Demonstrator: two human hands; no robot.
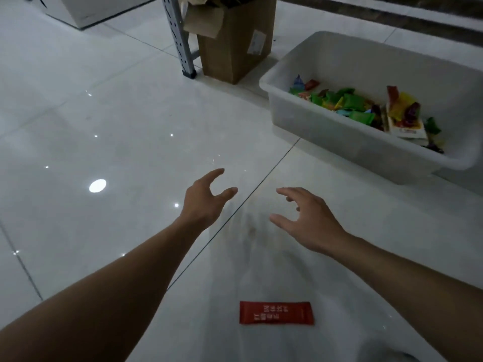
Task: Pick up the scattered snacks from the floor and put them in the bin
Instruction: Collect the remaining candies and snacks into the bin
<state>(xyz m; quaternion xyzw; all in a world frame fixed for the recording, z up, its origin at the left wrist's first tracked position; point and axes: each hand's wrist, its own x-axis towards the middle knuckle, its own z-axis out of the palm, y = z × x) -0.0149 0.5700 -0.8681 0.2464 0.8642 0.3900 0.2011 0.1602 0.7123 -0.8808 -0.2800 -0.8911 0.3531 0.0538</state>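
red snack packet flat on floor | bin holds colourful snacks

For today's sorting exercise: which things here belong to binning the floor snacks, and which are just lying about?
Job: red packet on the floor, white bin, snacks inside it, left hand, right hand (both empty).
Lying about: cardboard box, metal shelf post, white unit.

glossy tile floor, translucent plastic bin
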